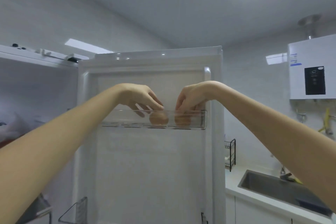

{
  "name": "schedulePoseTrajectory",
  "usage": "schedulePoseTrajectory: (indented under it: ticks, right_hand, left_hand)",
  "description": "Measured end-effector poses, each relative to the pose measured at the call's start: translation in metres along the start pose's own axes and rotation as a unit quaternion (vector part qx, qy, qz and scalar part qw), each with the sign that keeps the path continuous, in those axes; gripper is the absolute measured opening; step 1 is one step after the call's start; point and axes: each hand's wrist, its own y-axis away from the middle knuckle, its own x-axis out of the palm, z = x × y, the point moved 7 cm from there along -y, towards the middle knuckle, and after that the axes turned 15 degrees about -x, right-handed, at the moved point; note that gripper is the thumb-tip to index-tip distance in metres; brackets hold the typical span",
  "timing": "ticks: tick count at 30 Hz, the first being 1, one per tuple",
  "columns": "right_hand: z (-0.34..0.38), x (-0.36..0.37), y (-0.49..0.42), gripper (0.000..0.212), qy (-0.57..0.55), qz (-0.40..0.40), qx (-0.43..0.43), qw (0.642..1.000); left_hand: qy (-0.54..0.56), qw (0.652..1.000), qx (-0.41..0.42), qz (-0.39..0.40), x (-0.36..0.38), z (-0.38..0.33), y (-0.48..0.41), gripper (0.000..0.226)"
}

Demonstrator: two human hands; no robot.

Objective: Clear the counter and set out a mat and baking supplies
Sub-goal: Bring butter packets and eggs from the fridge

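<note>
Reaching into door shelf (127, 126) for baking eggs.
Grip: left hand (143, 97) slack, empty, above nine-o'clock egg (158, 118); right hand (190, 95) touching three-o'clock egg (182, 119), closure unclear.

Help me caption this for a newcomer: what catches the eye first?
Both arms reach up mid-frame to the clear shelf of the open fridge door. The left hand comes down at one brown egg, the right hand at the other egg. A sink sits low right.
</note>
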Motion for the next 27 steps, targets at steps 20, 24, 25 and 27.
schedulePoseTrajectory:
  ticks: [20, 24, 25, 27]
  right_hand:
    - [-0.004, -0.008, 0.012, 0.036, -0.098, -0.133, 0.019, 0.986]
    - [0.008, -0.037, 0.044, 0.023, -0.122, -0.273, -0.032, 0.954]
    - [0.011, -0.043, 0.055, 0.022, -0.122, -0.305, -0.041, 0.944]
    - [0.016, -0.053, 0.077, 0.025, -0.099, -0.362, -0.052, 0.925]
  left_hand:
    - [0.061, 0.996, 0.054, 0.036, 0.015, -0.005, -0.013, 0.040]
    - [0.178, 0.973, 0.108, -0.098, -0.006, -0.012, 0.001, 0.054]
    - [0.207, 0.963, 0.124, -0.123, -0.009, -0.014, 0.008, 0.054]
    - [0.246, 0.943, 0.156, -0.163, -0.014, -0.019, 0.025, 0.049]
